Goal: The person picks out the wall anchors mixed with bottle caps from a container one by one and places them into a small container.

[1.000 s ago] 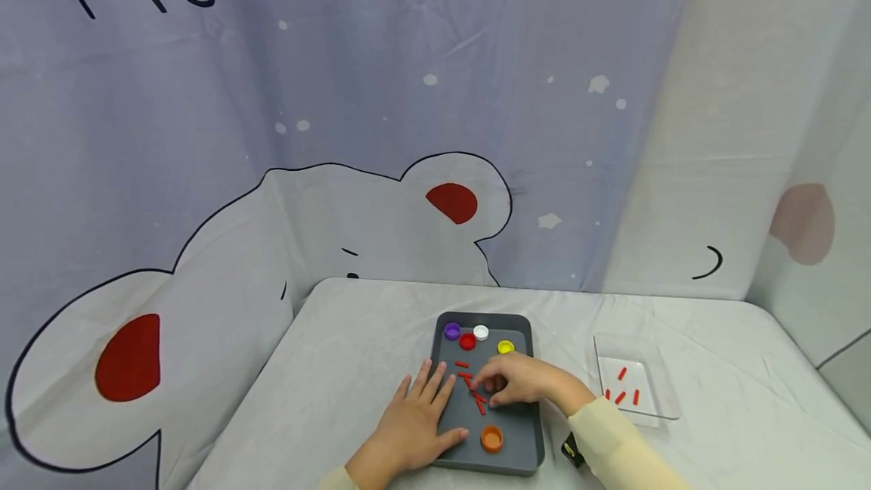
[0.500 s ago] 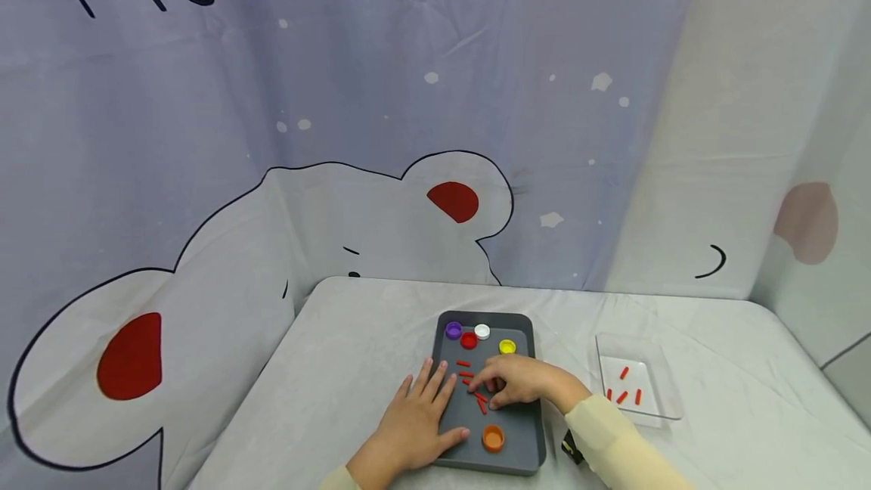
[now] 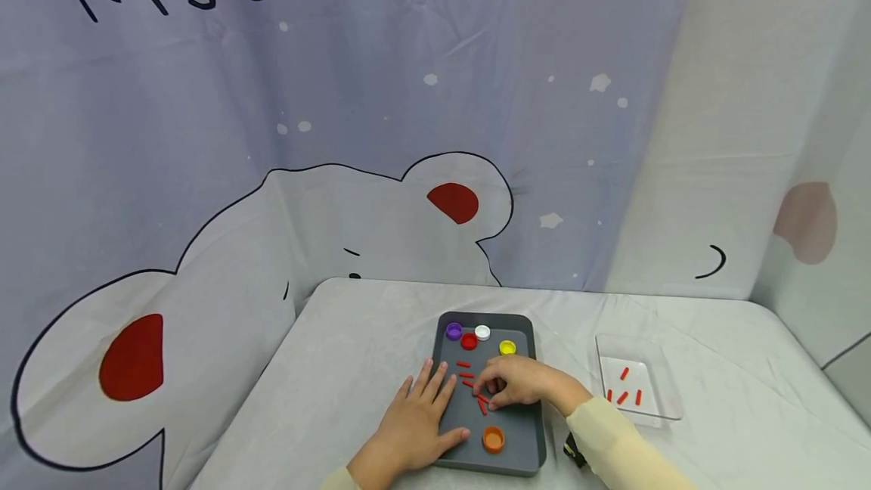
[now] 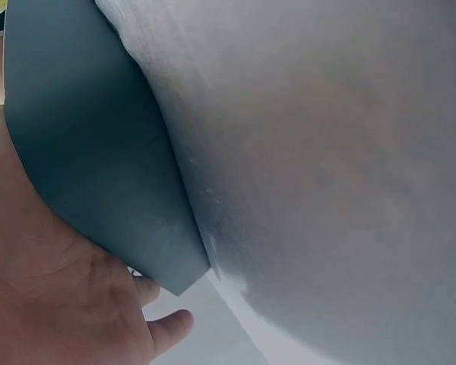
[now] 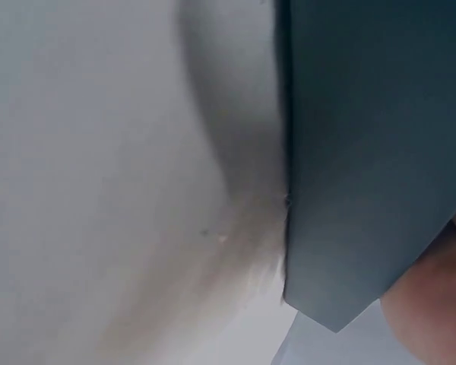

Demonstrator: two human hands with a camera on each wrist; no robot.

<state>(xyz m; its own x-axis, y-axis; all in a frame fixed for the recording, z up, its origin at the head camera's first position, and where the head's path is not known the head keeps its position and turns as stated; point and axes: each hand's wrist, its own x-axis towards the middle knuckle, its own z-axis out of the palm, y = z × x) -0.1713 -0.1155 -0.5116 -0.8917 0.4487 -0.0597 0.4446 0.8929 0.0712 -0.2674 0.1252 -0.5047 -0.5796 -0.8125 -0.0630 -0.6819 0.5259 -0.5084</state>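
A grey tray (image 3: 517,452) lies on the table in the head view. My left hand (image 3: 413,422) rests flat across its left edge with fingers spread; the left wrist view shows its palm (image 4: 53,281). Over the tray's middle my right hand (image 3: 520,380) has curled fingers, with thumb and forefinger at the two ends of a small red stick (image 3: 483,399). Another red stick (image 3: 481,407) lies just below it. Farther up are three more, the top red stick (image 3: 463,364) lying nearly level. Only the side of my right hand's fingers (image 5: 429,308) shows in the right wrist view.
Purple (image 3: 454,331), red (image 3: 469,341), white (image 3: 482,333) and yellow caps (image 3: 506,348) sit toward the tray's far end, an orange cap (image 3: 493,439) near its front. A clear box (image 3: 667,392) at right holds several red sticks. A black-and-yellow object (image 3: 574,450) lies beside my right wrist.
The third red stick from the top has turned from steeply slanted to nearly level. My right forefinger has drawn back from it toward the stick below. My left hand stays put.
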